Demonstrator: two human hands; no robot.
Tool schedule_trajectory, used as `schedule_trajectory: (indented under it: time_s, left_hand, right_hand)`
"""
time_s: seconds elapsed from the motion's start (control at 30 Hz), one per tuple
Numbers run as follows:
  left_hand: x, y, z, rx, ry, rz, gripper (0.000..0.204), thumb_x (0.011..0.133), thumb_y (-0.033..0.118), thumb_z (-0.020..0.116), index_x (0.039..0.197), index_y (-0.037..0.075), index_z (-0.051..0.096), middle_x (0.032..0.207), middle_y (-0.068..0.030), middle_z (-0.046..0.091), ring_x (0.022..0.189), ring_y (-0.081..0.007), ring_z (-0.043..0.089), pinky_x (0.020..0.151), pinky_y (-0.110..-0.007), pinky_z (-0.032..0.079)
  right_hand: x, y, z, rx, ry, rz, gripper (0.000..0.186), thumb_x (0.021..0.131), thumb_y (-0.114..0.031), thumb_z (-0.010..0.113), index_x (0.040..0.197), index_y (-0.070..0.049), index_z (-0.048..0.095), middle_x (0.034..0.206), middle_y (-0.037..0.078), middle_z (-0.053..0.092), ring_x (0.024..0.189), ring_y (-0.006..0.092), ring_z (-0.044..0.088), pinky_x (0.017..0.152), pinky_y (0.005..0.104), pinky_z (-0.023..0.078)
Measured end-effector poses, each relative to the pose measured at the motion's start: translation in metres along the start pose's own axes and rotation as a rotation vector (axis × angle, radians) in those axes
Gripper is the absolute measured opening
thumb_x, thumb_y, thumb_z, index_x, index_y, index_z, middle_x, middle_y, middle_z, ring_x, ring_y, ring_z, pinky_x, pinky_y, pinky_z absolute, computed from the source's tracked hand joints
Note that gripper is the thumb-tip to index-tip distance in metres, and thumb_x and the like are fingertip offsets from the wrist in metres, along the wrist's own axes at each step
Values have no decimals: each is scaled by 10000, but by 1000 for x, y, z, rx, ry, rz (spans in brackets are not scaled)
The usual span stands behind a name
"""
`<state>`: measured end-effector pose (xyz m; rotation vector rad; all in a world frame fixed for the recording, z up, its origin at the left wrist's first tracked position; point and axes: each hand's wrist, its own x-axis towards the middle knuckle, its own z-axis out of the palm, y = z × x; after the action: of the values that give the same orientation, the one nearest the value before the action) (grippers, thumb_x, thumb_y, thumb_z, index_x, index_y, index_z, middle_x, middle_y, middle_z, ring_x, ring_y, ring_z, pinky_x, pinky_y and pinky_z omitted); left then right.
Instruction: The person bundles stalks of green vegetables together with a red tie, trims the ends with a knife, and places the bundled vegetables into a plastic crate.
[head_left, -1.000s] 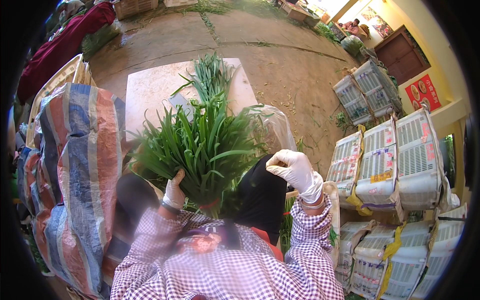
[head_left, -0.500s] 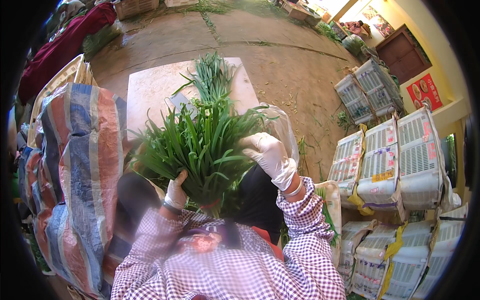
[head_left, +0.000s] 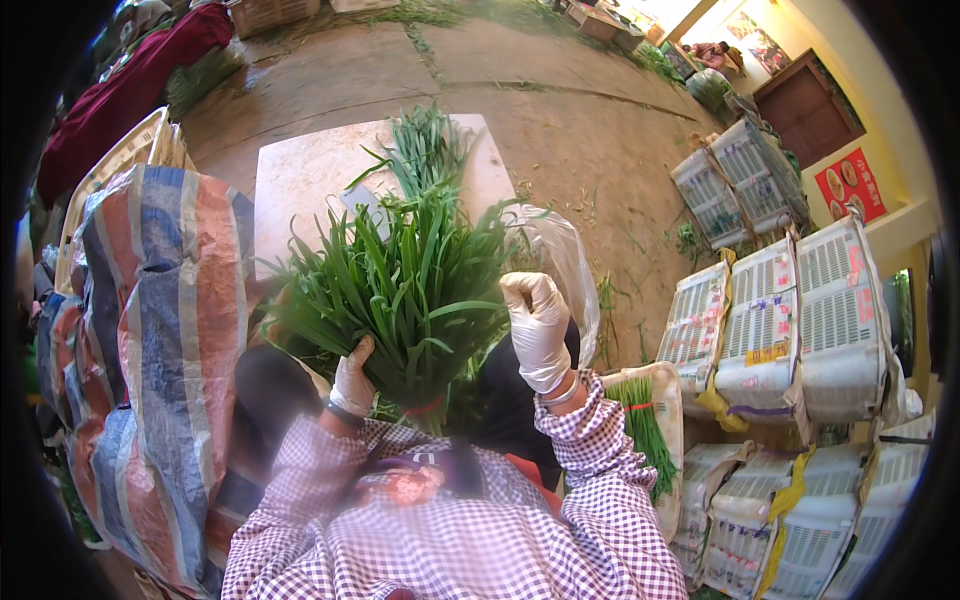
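Observation:
A large bunch of green flat-leaved chives stands fanned out over my lap. A red band circles its lower end. My left hand, partly in a white glove, is closed round the left side of the bunch. Just off its right edge is my gloved right hand, fingers curled together. Whether a leaf is pinched in them cannot be made out. Beyond the bunch, more chives lie on a pale low tabletop, beside a flat grey piece half hidden by leaves.
A red-banded bunch of green stalks lies in a pale tray at my right. White slatted crates are stacked farther right. A striped woven sack fills the left side. Clear plastic hangs by the table; leaf scraps litter the floor.
My right hand has drawn back from the leaves, down and slightly to the right, and its fingers have curled in. The left hand and the bunch have stayed almost still.

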<state>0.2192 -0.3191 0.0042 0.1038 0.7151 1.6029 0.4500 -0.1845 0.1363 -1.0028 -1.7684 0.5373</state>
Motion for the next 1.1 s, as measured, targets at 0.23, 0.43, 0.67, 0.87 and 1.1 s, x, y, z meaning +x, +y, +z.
schedule_trajectory:
  time_s: [0.23, 0.43, 0.67, 0.87, 1.1]
  left_hand:
    - [3, -7, -7, 3, -2, 29, 528, 923, 196, 747, 1383, 32, 548, 1298, -90, 653, 1164, -277, 640, 1049, -431, 507]
    - [6, -10, -23, 67, 19, 57, 580, 914, 324, 750, 1382, 40, 558, 1337, -103, 647, 1199, -302, 638, 1048, -465, 520]
    - [6, -11, -26, 96, -6, 64, 590, 905, 322, 763, 1382, 45, 556, 1331, -103, 650, 1190, -299, 645, 1042, -457, 527]
    - [4, -9, -26, 107, -2, 61, 599, 905, 328, 762, 1387, 41, 552, 1337, -104, 648, 1192, -296, 644, 1045, -450, 525]
    - [6, -8, -18, 41, 4, 68, 573, 914, 294, 751, 1386, 32, 558, 1335, -104, 652, 1188, -297, 645, 1062, -452, 507]
  right_hand:
    - [26, -13, -23, 305, 260, 123, 86, 938, -24, 721, 1018, -17, 692, 992, 60, 714, 863, 119, 650, 765, 260, 534]
    - [29, -15, -58, -150, -116, 78, 86, 867, -40, 770, 941, -31, 729, 888, 84, 693, 820, 184, 675, 720, 304, 529]
    - [28, 2, -33, -497, -269, -303, 246, 782, -44, 757, 1011, -133, 748, 836, 51, 610, 789, 257, 633, 681, 377, 530]
    - [37, 15, -30, -545, -357, -409, 139, 831, -113, 730, 968, -127, 720, 848, 68, 616, 820, 263, 633, 700, 392, 527]
    - [34, 20, -55, -175, -178, 185, 186, 870, -30, 732, 1053, -50, 705, 1004, 103, 715, 905, 240, 676, 821, 323, 531]
